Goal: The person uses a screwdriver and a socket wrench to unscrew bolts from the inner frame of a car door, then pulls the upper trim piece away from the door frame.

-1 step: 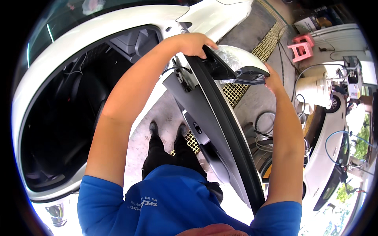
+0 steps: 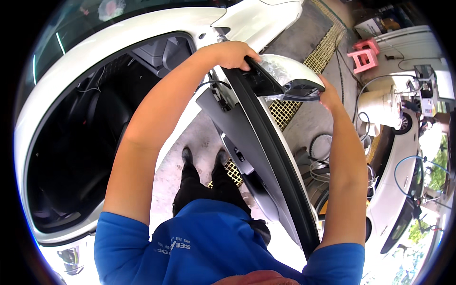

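A white-capped side mirror [image 2: 300, 71] with a black base is at the front upper corner of the open car door [image 2: 254, 130]. Clear crinkled film covers part of its cap. My left hand [image 2: 236, 54] grips the black base, thumb on the near side and fingers over the far side. At the mirror's outer end, my right hand [image 2: 330, 95] is closed round the housing edge; some of its fingers are hidden behind it. The mirror looks seated against the door, though I cannot tell whether it is fastened.
To my left is the white car's open doorway [image 2: 71, 156] with a dark interior. A cable [image 2: 212, 81] runs between body and door. Yellow floor grating [image 2: 323, 54], pink stools [image 2: 364, 59], a beige drum [image 2: 378, 107], loose hoses and another white car [image 2: 392, 187] lie beyond the door.
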Demonstrator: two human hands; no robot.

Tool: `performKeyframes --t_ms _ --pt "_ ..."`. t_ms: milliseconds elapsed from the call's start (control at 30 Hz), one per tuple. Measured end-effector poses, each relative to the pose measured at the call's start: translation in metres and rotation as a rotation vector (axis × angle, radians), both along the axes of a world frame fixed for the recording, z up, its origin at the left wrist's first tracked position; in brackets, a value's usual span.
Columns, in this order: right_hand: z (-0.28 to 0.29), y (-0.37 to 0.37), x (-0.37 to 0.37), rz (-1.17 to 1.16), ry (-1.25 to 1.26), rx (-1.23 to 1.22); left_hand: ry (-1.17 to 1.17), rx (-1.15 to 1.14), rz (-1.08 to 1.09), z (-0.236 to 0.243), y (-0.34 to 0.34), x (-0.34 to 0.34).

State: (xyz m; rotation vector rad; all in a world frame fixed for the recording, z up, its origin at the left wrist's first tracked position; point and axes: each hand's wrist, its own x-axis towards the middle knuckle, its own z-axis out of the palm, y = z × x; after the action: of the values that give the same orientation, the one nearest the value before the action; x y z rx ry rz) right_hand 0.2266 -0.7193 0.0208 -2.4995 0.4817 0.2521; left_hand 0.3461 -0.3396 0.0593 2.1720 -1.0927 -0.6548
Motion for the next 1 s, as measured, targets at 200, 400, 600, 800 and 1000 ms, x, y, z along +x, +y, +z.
performKeyframes --t_ms 200,400,600,800,1000 --pt "-0.004 -0.007 -0.004 0.029 -0.105 -0.035 -0.053 -0.025 -0.093 -0.003 -0.015 0.015" --pt "0.023 -0.013 0.000 0.108 -0.163 -0.170 -0.008 -0.085 -0.053 -0.004 -0.017 0.010" --pt "0.054 -0.019 0.024 0.162 -0.206 -0.201 0.013 -0.174 0.008 -0.007 -0.012 0.007" --pt "0.078 -0.010 0.034 0.319 -0.317 -0.287 0.000 -0.227 0.021 -0.008 -0.003 0.004" --pt "0.056 -0.011 0.022 0.075 -0.198 -0.030 0.072 -0.112 0.005 -0.001 -0.016 0.016"
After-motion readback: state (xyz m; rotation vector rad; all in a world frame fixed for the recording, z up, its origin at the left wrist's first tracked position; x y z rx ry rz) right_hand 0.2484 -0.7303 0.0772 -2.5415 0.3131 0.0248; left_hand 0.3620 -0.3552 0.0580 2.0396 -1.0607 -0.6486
